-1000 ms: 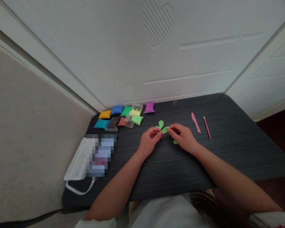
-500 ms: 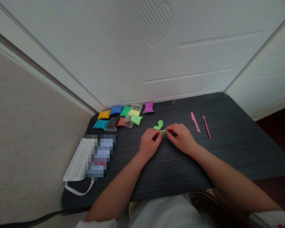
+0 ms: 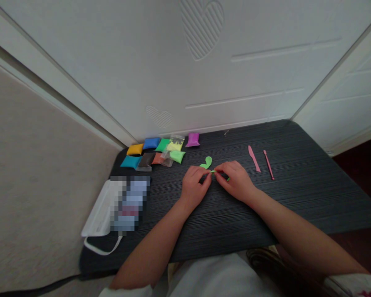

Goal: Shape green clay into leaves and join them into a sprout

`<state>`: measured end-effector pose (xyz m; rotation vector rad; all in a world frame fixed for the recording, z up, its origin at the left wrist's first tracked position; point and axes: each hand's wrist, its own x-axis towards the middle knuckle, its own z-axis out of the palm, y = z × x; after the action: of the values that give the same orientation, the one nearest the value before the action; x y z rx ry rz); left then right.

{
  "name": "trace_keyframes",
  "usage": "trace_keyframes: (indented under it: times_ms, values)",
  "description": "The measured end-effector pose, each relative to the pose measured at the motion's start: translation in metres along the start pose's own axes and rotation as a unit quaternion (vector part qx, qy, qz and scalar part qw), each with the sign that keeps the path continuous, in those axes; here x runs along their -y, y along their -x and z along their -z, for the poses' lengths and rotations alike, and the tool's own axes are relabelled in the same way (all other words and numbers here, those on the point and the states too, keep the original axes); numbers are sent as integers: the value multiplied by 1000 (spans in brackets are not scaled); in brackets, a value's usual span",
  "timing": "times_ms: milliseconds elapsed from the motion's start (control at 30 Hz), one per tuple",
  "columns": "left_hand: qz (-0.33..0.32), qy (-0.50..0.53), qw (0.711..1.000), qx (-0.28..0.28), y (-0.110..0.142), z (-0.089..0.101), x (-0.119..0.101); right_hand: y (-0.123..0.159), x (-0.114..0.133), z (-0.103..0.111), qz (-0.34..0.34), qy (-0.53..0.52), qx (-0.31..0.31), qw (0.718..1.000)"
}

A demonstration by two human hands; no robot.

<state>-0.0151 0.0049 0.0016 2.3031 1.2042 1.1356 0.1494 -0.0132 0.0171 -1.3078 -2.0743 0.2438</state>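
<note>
So, black wood-grain table point(image 3: 297, 198); pixelated flat slab point(image 3: 131, 202) at 8 o'clock, details unreadable. Left hand point(image 3: 194, 185) and right hand point(image 3: 237, 180) both pinch one thin light-green clay-like strip point(image 3: 213, 171) mid-table, ends hidden by fingers. Light-green two-lobed piece point(image 3: 208, 161) at 11 o'clock from it. Green sliver point(image 3: 228, 179) at 4 o'clock, mostly behind right hand; shape unclear.
</note>
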Motion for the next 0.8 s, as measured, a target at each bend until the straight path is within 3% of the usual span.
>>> trace_keyframes:
  times_ms: [500, 800]
  values:
    - [-10, -13, 1000, 2, 1, 1, -2, 0, -1, 0, 9, -10, 1, 1000]
    - [-6, -133, 989, 68, -4, 7, -11, -1, -3, -2, -21, 16, 3, 1000]
